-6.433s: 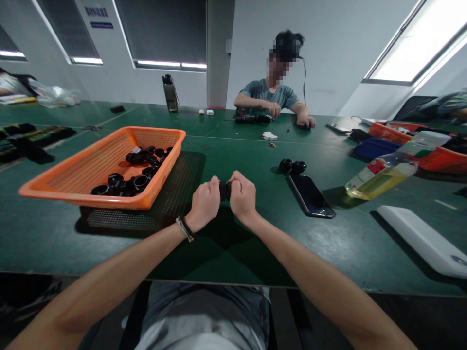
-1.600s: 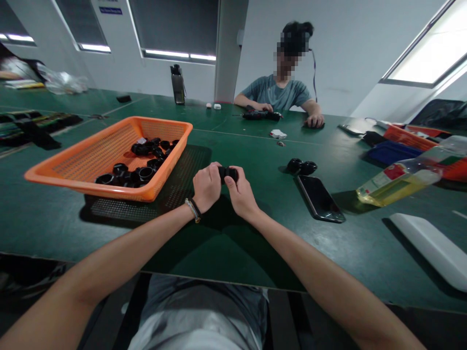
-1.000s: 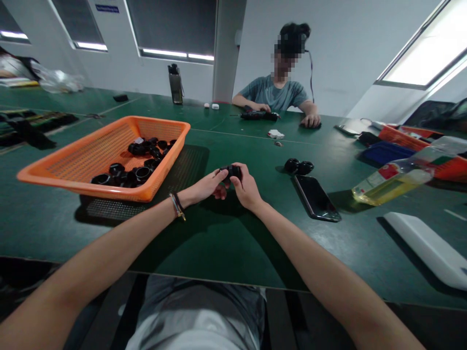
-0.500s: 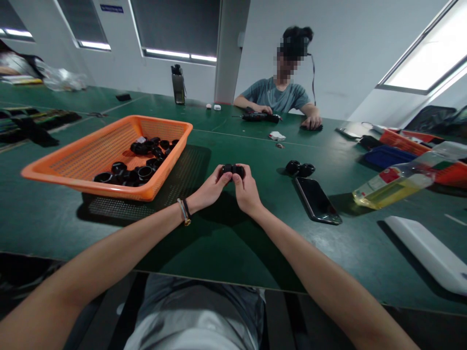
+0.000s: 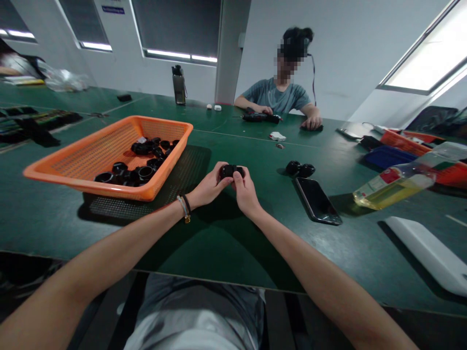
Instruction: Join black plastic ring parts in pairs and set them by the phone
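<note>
Between my two hands, above the green table (image 5: 233,253), is a small black fitting (image 5: 229,170), rounded like a pipe coupling. My left hand (image 5: 212,183) closes around its left end, with the thumb along the near side. On its right end my right hand (image 5: 247,190) is closed, thumb pressing the near face. Fingers behind the fitting are partly hidden. A similar black fitting (image 5: 299,168) with two rounded ends lies on the table to the right. To the left, an orange basket (image 5: 83,146) holds several black rings and fittings (image 5: 144,172).
Right of my hands lie a phone (image 5: 318,200), a tilted bottle of yellow liquid (image 5: 394,182) and a white block-shaped device (image 5: 425,250). Across the table sits a person (image 5: 280,95) beside a black power tool (image 5: 260,117). A dark bottle (image 5: 178,86) stands at the back.
The fitting has turned slightly in my hands, and its left end shows more now. My left fingers have shifted a little; both hands stay in nearly the same place.
</note>
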Demonstrator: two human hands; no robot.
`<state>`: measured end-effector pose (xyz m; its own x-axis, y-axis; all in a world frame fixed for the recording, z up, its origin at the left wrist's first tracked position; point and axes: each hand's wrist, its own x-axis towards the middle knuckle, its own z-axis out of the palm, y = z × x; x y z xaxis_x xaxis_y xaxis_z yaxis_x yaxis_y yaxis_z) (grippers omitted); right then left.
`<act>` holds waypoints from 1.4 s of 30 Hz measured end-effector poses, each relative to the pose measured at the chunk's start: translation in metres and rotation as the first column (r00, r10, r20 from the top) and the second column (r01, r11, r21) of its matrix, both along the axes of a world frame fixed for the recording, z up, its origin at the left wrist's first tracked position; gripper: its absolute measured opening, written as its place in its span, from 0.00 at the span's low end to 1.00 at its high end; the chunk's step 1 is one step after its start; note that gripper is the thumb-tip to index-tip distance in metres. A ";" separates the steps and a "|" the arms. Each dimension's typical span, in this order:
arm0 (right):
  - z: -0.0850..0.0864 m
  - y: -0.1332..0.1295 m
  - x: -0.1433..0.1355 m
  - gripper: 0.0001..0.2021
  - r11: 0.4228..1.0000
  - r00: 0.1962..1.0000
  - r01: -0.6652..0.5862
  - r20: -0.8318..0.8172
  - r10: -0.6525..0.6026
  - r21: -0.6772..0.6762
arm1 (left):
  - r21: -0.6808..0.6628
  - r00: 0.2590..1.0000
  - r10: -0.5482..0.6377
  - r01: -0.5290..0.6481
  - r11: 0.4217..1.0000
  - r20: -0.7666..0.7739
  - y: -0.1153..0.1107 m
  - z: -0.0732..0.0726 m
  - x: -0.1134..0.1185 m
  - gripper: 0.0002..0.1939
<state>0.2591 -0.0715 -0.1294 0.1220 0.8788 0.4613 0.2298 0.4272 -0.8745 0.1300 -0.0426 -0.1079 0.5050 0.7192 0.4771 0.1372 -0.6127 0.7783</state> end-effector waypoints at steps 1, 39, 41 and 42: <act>-0.001 0.002 0.002 0.19 1.000 1.000 -0.002 0.022 0.001 0.008 | -0.020 1.000 -0.003 0.004 1.000 0.013 0.001 -0.001 0.000 0.20; 0.002 -0.006 -0.001 0.20 1.000 1.000 -0.007 0.015 0.007 0.003 | -0.073 0.995 0.007 -0.015 0.997 -0.098 -0.010 0.006 -0.003 0.11; 0.001 -0.006 -0.003 0.20 1.000 1.000 -0.007 -0.010 0.007 -0.015 | -0.040 0.990 0.029 -0.035 0.999 -0.137 -0.010 0.007 -0.004 0.12; 0.001 -0.006 -0.003 0.20 1.000 1.000 -0.011 -0.020 0.011 -0.025 | -0.021 0.987 0.041 -0.045 0.999 -0.157 -0.009 0.007 -0.004 0.13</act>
<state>0.2559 -0.0775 -0.1285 0.1213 0.8914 0.4367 0.2073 0.4075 -0.8894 0.1260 -0.0518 -0.1006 0.5403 0.7523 0.3770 0.2840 -0.5848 0.7598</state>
